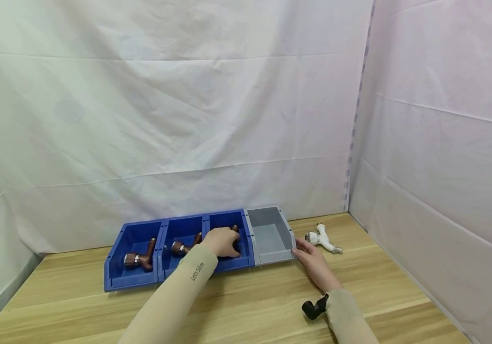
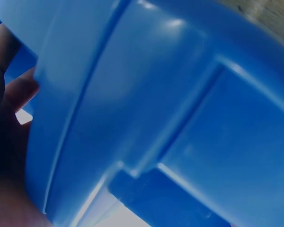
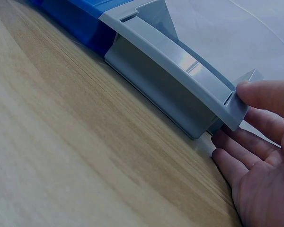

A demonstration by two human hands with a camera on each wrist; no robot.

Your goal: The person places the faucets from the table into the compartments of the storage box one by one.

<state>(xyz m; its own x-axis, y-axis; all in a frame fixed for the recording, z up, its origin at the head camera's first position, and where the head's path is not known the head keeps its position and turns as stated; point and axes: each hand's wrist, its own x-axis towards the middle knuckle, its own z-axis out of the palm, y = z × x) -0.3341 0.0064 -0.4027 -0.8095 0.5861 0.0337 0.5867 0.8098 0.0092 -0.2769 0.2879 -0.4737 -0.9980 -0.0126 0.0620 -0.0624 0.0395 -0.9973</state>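
Note:
My left hand [image 1: 221, 241] reaches over the front lip of the third blue bin [image 1: 249, 248], its fingers curved down beside a brown tap [image 1: 235, 229]. I cannot tell whether it grips that tap; the hand covers most of it. In the left wrist view, the blue bin wall [image 2: 99, 104] hides much of the hand [image 2: 9, 132]. At the right end of the row, my right hand [image 1: 312, 263] pinches the front corner of a grey bin [image 3: 180, 75]. Its thumb lies on the lip, with the fingers beneath and behind. The grey bin has nothing in it.
Left along the row, two blue bins [image 1: 112, 267] each hold a brown tap, one in the first bin [image 1: 144, 259] and one in the second [image 1: 181, 247]. A white tap [image 1: 322, 239] lies on the wooden table [image 1: 263, 306] right of the grey bin. White curtains [image 1: 177, 119] hang behind.

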